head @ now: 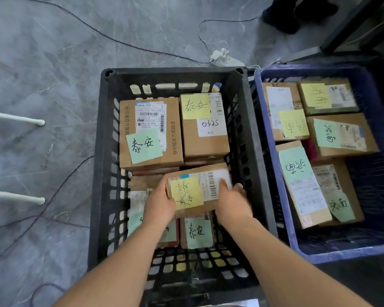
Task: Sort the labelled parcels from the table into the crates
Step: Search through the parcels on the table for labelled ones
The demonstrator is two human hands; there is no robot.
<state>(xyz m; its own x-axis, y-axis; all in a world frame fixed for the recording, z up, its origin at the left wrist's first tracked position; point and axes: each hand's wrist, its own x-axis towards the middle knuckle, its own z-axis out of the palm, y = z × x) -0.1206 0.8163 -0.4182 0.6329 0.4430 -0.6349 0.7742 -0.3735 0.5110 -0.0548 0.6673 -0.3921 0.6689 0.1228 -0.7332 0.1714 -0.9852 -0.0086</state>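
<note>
While we leaned over a grey marbled floor (53, 63) crossed by thin cables, a black slotted plastic crate (248, 120) stood touching a blue plastic crate (273, 151), both filled with labelled boxes. Our forearms hid parcels beneath; their notes were partly covered. Our left hand (159, 201) and right hand (232, 201) gripped opposite ends of a small brown cardboard parcel with a yellow note (186, 191), inside the black crate, above other parcels.

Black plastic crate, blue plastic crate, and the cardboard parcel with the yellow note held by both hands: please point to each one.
Black plastic crate (173, 70), head view, far rim.
Blue plastic crate (275, 156), head view, left wall.
Cardboard parcel with the yellow note (187, 191), head view, note on its top face.
</note>
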